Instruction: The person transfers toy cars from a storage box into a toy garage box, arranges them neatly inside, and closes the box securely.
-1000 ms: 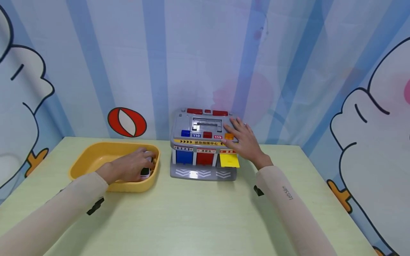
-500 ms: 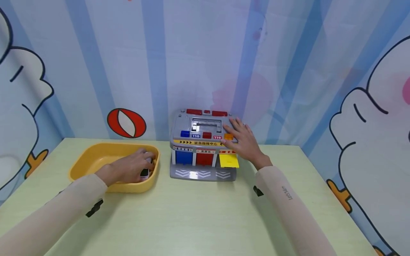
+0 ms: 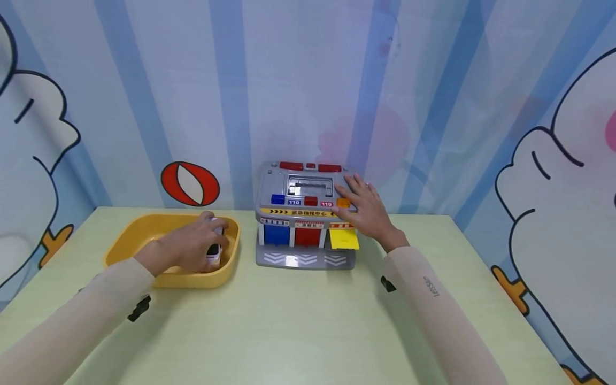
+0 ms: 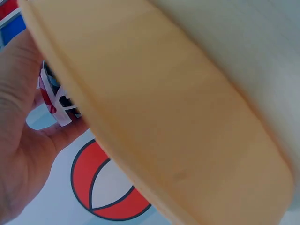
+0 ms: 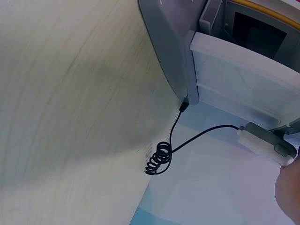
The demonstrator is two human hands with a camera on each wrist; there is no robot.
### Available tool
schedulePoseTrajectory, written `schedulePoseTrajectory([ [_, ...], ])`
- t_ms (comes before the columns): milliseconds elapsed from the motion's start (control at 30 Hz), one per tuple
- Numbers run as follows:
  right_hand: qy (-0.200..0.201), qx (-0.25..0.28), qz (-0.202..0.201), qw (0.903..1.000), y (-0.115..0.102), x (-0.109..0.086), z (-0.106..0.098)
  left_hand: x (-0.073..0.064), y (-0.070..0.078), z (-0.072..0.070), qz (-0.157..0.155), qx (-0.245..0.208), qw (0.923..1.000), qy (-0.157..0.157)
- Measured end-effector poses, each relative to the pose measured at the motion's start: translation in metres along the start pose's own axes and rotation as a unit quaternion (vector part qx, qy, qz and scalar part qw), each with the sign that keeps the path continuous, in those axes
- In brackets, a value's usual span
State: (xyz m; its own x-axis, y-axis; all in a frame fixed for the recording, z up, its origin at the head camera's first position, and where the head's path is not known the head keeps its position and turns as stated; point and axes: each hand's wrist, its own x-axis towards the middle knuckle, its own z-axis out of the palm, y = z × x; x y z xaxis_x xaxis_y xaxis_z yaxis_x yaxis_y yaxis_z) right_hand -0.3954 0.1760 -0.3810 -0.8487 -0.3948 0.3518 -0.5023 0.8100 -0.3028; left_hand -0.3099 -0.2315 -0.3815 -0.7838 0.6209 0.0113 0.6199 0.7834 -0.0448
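My left hand (image 3: 192, 247) is inside the yellow basin (image 3: 197, 280), at its right end. Its fingers and thumb grip a small white toy car (image 3: 214, 258) with dark windows. The left wrist view shows pink-red marks on the toy car (image 4: 49, 97), partly hidden behind the basin wall (image 4: 154, 103). Spread flat, my right hand (image 3: 368, 214) rests on the right side of the grey toy rescue station's roof (image 3: 274, 184). Below that hand, the station's yellow door (image 3: 344, 239) is swung up; the blue door (image 3: 276, 235) and red door (image 3: 307, 237) hang down.
A toy handset (image 5: 265, 143) on a coiled black cord (image 5: 161, 157) is at the station's side. The pale table (image 3: 308, 321) extends in front of the basin and station. A patterned curtain (image 3: 308, 80) hangs directly behind the table.
My left hand has risen slightly in the basin and drawn a little leftward, lifting the toy car with it. The right hand stays on the station roof.
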Motion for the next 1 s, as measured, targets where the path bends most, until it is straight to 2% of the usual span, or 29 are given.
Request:
schedulePoseTrajectory([
  [367, 0.005, 0.005, -0.002, 1.0000, -0.001, -0.001, 0.001, -0.011, -0.001, -0.021, -0.016, -0.016, 0.9986, 0.048],
  [633, 0.004, 0.008, -0.001, 1.0000, -0.001, -0.001, -0.001, -0.013, 0.004, -0.038, -0.030, -0.018, 0.9982, 0.049],
  [800, 0.006, 0.011, -0.002, 0.9999, 0.001, -0.001, -0.001, -0.011, 0.016, -0.047, -0.041, -0.012, 0.9984, 0.037],
  [1000, 0.003, 0.011, 0.000, 0.9999, 0.000, 0.000, 0.000, -0.010, 0.041, -0.057, -0.033, -0.006, 0.9989, 0.033],
])
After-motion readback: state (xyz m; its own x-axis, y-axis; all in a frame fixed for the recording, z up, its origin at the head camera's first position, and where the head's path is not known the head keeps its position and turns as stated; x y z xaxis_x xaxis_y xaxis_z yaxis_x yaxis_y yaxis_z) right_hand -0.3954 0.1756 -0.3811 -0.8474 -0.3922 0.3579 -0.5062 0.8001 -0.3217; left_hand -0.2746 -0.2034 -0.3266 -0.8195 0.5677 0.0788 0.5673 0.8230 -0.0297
